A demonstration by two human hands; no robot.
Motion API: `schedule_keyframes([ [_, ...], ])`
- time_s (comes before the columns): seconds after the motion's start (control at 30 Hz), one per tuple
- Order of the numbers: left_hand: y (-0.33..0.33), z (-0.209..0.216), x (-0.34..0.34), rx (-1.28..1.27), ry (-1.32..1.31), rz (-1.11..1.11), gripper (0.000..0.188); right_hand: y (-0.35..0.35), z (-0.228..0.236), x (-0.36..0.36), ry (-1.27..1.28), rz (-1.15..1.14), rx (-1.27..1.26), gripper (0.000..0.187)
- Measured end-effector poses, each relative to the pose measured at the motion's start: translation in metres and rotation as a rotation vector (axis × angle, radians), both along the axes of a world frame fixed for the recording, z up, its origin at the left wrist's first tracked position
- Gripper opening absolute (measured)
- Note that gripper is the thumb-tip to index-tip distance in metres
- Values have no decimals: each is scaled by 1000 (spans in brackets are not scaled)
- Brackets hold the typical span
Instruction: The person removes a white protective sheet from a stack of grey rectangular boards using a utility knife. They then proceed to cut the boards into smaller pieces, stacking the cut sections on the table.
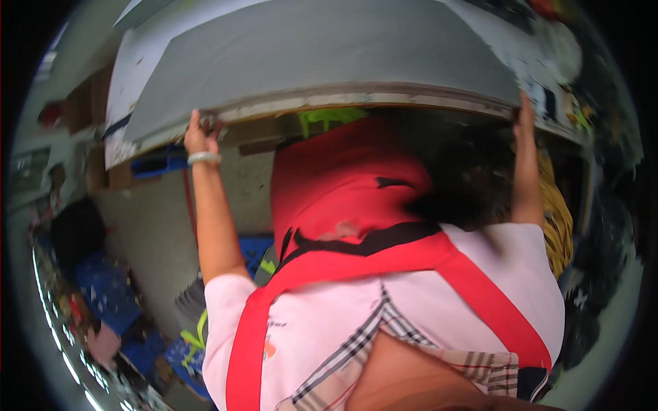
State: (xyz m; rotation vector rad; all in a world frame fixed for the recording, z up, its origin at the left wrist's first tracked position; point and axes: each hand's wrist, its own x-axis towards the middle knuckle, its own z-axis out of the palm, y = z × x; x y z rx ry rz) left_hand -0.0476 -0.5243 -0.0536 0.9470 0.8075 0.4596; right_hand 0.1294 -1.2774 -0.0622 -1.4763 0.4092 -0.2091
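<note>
A broad grey sheet point(308, 58) lies over a white tabletop point(127, 79), with a pale, worn strip point(329, 98) along its near side. My left hand point(201, 135), with a pale bracelet point(204, 157) at the wrist, is closed on the sheet's near edge toward the left; a small dark patch between its fingers is too blurred to name. At the right end of that edge, my right hand point(524, 118) grips the sheet's corner, seen side-on. Its fingers are partly hidden. Both arms reach forward, well apart.
Below the table edge is a bright green stool-like thing point(332, 118). My red apron point(343, 171) hangs between my arms. Blue crates point(106, 291) and mixed items sit at the lower left. Yellow cloth point(556, 212) and dark plastic bags point(606, 253) are on the right.
</note>
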Motion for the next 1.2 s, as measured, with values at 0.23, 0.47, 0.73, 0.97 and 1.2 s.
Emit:
schedule_keyframes([
  [0.23, 39, 17, -34, 1254, 339, 317, 84, 51, 1, 18, -77, -112, -520, 46],
  [0.47, 164, 26, -41, 988, 512, 381, 82, 48, 0, 25, -61, -331, 10, 38],
  [0.73, 309, -3, -47, 950, 689, 295, 91, 55, 3, 30, -21, -430, 141, 41],
  [0.97, 346, -33, -25, 684, 681, 286, 92, 40, -5, 32, -38, -399, 130, 46],
  [1.2, 359, -20, -44, 560, 598, 326, 78, 73, 9, 27, -86, -445, 71, 42],
])
